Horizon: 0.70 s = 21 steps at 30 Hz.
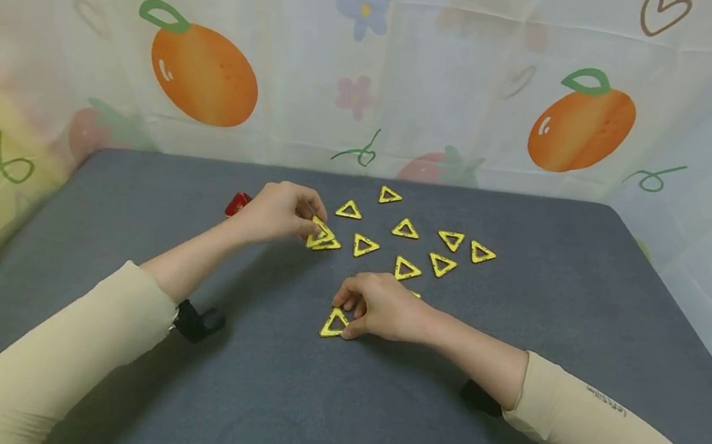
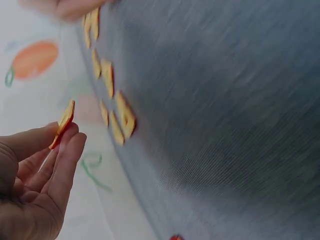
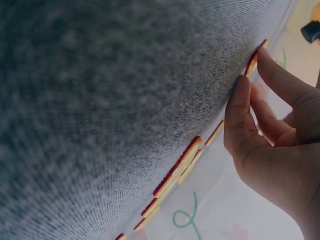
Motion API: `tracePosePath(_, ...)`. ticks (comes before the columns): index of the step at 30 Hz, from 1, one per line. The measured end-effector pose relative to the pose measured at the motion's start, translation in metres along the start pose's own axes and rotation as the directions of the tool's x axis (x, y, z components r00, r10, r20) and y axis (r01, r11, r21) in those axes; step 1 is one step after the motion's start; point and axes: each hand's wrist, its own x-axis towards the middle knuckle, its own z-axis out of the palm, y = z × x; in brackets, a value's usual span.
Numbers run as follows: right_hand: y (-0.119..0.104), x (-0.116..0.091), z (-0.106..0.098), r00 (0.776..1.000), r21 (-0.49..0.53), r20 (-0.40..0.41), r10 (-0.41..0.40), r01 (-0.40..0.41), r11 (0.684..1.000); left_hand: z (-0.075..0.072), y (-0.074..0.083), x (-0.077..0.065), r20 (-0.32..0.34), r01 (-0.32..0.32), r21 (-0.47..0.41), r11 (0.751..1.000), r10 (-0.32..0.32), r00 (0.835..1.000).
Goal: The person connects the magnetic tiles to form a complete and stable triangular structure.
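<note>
My left hand (image 1: pixel 281 212) pinches a yellow triangular frame tile (image 1: pixel 322 231) between thumb and fingers, raised off the table; in the left wrist view the tile (image 2: pixel 64 124) shows edge-on with a reddish rim. Another yellow triangle (image 1: pixel 328 244) shows just behind and below it in the head view. Nearer the front, my right hand (image 1: pixel 385 307) grips a yellow triangle (image 1: pixel 332 324) by its edges, thumb on one side and fingers on the other. In the right wrist view that tile (image 3: pixel 253 61) sits at the table surface.
Several loose yellow triangles (image 1: pixel 406 229) lie scattered on the dark grey table (image 1: pixel 300 413) beyond and right of the hands. A small red object (image 1: pixel 237 204) lies partly behind the left wrist. A patterned curtain (image 1: pixel 433 72) hangs along the table's back edge.
</note>
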Motion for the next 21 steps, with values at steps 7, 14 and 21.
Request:
tracePosePath(7,0.0,-0.001,0.0,1.0,0.005,-0.001,-0.004,0.004,1.0,0.026,0.009,-0.022,0.089,0.017,-0.021,1.0,-0.015,0.996)
tracePosePath(14,0.0,-0.001,0.001,1.0,-0.003,-0.009,-0.01,0.01,1.0,0.039,0.011,-0.039,0.121,0.028,-0.077,0.997,-0.019,0.992)
tracePosePath(21,0.001,-0.001,0.0,1.0,-0.006,-0.015,-0.009,0.009,1.0,0.049,0.014,-0.05,0.11,0.023,-0.069,0.997,-0.015,0.994)
